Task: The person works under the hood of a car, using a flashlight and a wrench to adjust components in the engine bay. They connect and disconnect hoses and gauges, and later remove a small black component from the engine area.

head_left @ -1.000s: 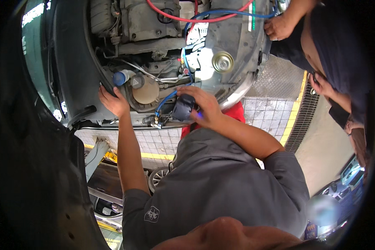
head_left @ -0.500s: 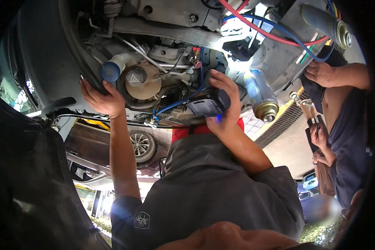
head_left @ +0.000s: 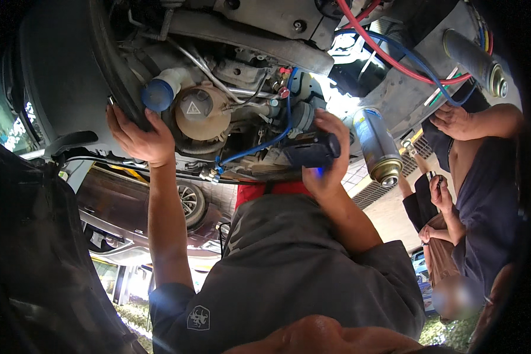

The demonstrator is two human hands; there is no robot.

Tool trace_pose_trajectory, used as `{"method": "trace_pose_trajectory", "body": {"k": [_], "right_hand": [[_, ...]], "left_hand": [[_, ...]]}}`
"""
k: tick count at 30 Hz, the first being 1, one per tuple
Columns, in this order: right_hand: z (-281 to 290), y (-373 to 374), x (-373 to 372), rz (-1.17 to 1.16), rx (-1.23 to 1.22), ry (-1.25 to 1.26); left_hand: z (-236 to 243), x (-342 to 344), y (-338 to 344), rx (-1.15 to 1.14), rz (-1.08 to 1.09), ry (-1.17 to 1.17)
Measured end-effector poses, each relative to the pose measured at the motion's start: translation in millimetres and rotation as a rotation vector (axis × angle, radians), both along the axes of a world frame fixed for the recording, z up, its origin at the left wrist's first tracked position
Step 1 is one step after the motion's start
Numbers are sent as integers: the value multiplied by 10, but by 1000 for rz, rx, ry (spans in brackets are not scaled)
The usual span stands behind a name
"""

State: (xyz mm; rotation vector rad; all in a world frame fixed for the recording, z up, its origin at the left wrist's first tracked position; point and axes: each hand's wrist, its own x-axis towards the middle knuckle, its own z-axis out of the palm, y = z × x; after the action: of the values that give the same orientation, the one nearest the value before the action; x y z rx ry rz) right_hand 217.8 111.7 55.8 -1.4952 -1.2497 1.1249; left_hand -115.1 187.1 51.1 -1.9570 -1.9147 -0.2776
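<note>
My left hand (head_left: pixel 140 137) grips the black edge of the fender (head_left: pixel 119 74), thumb on the engine side and fingers on the outer side. A small silver piece (head_left: pixel 111 100) shows at its fingertips; what it belongs to is hidden. Beside the thumb is a round blue cap (head_left: pixel 157 95) on a white filler neck. Right of it sits a brownish coolant tank (head_left: pixel 199 113) with a triangle mark. My right hand (head_left: pixel 331 159) is wrapped round a black handheld device (head_left: pixel 310 151), held over the engine bay's near edge. A small blue light glows on it.
A blue hose (head_left: pixel 255 146) and a red hose (head_left: pixel 389 56) cross the bay. Two spray cans, a nearer can (head_left: pixel 376 144) and a farther can (head_left: pixel 472 62), stand at the right. Another person's hand (head_left: pixel 454 122) rests near the hoses. A dark red car (head_left: pixel 121 203) is behind.
The view has shifted slightly. My right hand and the black device have moved right, and the device has turned. My left hand keeps its hold. At the right, another person's lower hand has moved.
</note>
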Motion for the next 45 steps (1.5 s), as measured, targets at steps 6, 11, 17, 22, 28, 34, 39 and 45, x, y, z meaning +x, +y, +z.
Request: {"method": "trace_pose_trajectory", "body": {"k": [6,11,17,22,28,34,39,45], "right_hand": [[204,-15,-75,-102,138,77],[390,-21,-68,-16,125,104],[506,-110,-121,-16,157,136],[432,-163,-219,29,148,103],[283,-236,-340,-250,48,239],[180,-469,-379,32,93,298],[293,-500,-360,7,139,258],[736,-748,-62,69,154,285]], "left_hand": [[39,12,-3,23,-40,-3],[1,-8,-7,36,-19,2],[48,-15,-16,25,-21,6],[13,-42,-15,25,-11,11],[-27,-80,-38,54,-19,3],[-57,-89,-47,52,-18,28],[-72,-60,-62,60,-23,21],[16,-20,-92,57,-19,77]]}}
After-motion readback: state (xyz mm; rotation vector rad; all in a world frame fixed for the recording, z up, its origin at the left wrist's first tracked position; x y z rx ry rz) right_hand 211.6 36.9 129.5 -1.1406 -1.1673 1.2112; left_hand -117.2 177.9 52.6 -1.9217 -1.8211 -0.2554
